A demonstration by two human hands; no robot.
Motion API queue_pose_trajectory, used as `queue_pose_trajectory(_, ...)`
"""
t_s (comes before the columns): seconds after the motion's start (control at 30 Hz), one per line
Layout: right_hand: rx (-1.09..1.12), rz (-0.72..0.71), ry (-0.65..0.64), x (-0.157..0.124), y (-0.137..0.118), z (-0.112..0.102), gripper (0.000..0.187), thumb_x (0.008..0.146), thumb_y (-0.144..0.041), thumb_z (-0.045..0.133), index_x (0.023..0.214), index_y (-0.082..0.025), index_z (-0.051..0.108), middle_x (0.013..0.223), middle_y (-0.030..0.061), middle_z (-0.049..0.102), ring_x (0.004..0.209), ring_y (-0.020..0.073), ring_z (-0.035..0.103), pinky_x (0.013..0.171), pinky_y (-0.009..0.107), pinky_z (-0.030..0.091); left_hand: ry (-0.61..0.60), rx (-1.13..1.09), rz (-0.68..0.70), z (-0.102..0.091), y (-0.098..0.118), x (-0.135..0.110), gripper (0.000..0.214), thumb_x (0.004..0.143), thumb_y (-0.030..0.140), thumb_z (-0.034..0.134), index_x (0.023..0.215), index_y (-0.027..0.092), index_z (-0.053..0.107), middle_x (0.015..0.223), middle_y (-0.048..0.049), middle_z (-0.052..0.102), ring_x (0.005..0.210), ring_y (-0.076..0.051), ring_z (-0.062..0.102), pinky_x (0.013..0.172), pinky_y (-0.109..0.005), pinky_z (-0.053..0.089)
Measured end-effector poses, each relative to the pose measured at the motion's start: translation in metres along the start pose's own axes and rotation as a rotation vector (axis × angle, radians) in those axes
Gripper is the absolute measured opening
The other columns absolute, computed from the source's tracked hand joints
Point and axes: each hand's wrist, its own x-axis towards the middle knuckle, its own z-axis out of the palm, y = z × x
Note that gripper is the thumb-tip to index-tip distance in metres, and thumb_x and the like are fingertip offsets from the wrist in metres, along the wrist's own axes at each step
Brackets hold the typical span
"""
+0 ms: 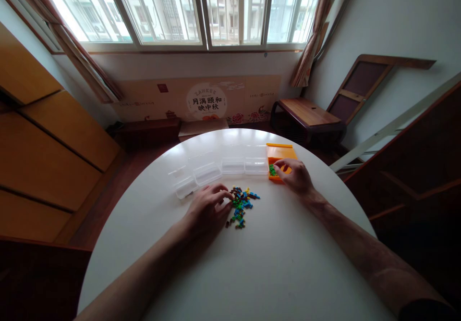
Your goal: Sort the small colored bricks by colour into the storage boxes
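I judge my curled right hand (297, 174) to be tending green pieces (272, 171) in the orange plastic box (275, 179), curled left hand (209, 204) at the multicoloured plastic pile (239, 205), pinches unclear, fingertip care needed next.

Black characters (207, 101) on the beige panel (144, 88) read "月满颐和 映中秋" beneath blurred arched lettering (205, 92).

White tabletop (288, 258), rounded far edge, glossy toward 12 o'clock. Near its middle we note a loose heap of small pieces (239, 208): green, blue, brown, some yellow. Taking the heap as clock centre, we log a row of clear boxes (208, 175) curving from 10 o'clock to just past 12; orange box (281, 153), open, at 1, beside the row's end.
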Motion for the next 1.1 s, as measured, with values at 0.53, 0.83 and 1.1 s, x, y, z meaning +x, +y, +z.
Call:
queue_pose_trajectory(0.53,0.018,-0.014,-0.015,-0.007,-0.014,0.005,0.018,0.098,-0.038,0.068,0.091,-0.024,0.077,0.089,0.0044,0.081,0.076,0.0245,0.072,0.091,0.045,0.055,-0.012,0.039,0.063,-0.003,0.001,0.001,0.014,0.107,0.028,0.067,0.103,0.026,0.08,0.106,-0.0039,0.079,0.085,-0.017,0.071,0.084,-0.032,0.053)
queue_pose_trajectory(0.83,0.004,-0.27,0.0,-0.011,-0.046,0.0,0.015,0.103,-0.028,0.066,0.092,-0.023,0.074,0.084,0.0046,0.077,0.083,0.0236,0.07,0.096,0.044,0.054,0.134,-0.223,-0.057,-0.004,0.001,0.003,0.016,0.109,0.033,0.068,0.103,0.022,0.079,0.096,-0.0031,0.081,0.081,-0.015,0.073,0.082,-0.029,0.055)
queue_pose_trajectory(1.1,0.177,-0.578,-0.196,-0.027,-0.091,0.013,0.008,0.103,-0.032,0.074,0.101,-0.024,0.073,0.093,0.0018,0.08,0.084,0.0198,0.071,0.105,0.043,0.052,0.199,-0.316,-0.097,-0.007,0.011,0.009,0.019,0.104,0.036,0.076,0.094,0.021,0.081,0.08,-0.0007,0.078,0.068,-0.014,0.066,0.071,-0.026,0.053)
